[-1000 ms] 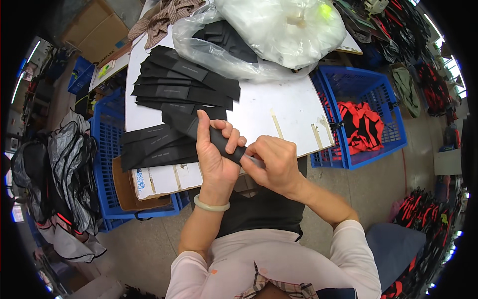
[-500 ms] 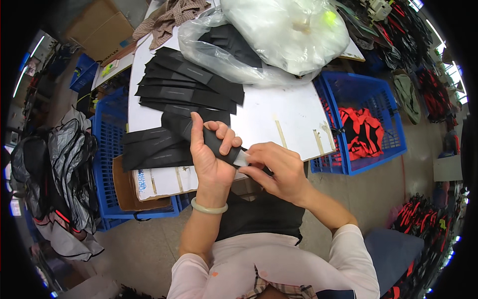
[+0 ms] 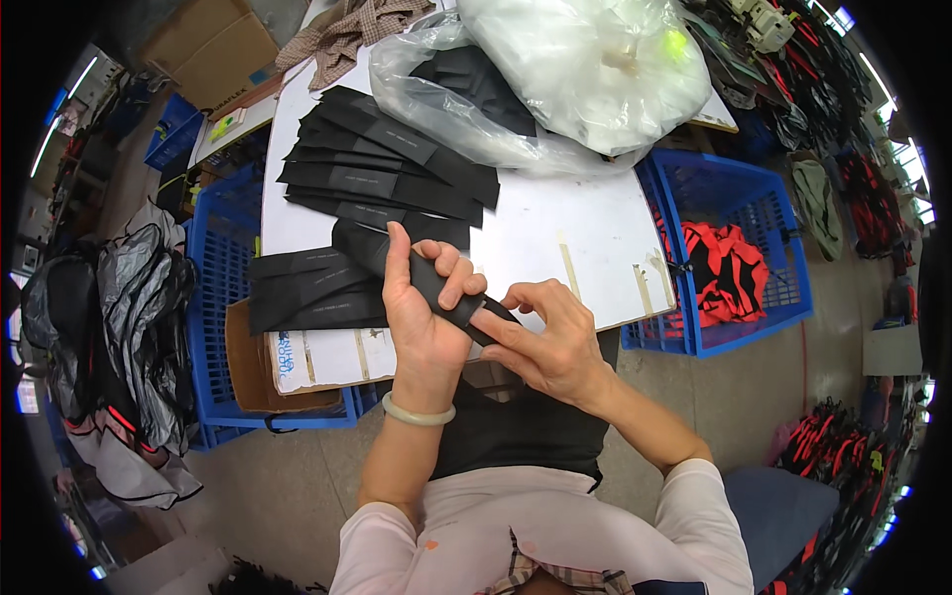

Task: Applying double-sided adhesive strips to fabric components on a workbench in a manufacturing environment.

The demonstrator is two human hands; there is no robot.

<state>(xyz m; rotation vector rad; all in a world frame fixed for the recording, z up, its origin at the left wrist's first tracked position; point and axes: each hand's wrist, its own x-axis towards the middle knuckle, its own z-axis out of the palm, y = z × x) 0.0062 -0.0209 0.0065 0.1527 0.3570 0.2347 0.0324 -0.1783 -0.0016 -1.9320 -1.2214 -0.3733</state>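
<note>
A black fabric strip (image 3: pixel 428 281) lies slantwise across the palm of my left hand (image 3: pixel 424 332). That hand is closed, its fingers curled over the strip and its thumb pointing up. My right hand (image 3: pixel 563 347) pinches the strip's near right end, where the dark material bends into a loop. A small pale patch shows at its fingertips; I cannot make out what it is. Just beyond my hands, more black strips are fanned in an upper pile (image 3: pixel 362 180) and a lower pile (image 3: pixel 307 296) on the white table (image 3: pixel 535 223). Small printed labels mark several strips.
Clear plastic bags (image 3: pixel 585 74), one with dark pieces inside, lie at the table's far side beside a checked cloth (image 3: pixel 342 35). A blue crate (image 3: pixel 739 332) with red-and-black pieces (image 3: pixel 729 273) stands right; another blue crate (image 3: pixel 213 372) and a cardboard box (image 3: pixel 243 372) stand left.
My right fingers have moved over the strip's end, covering most of the whitish piece that showed between my hands. The dark end now arches above them. My left hand keeps its hold.
</note>
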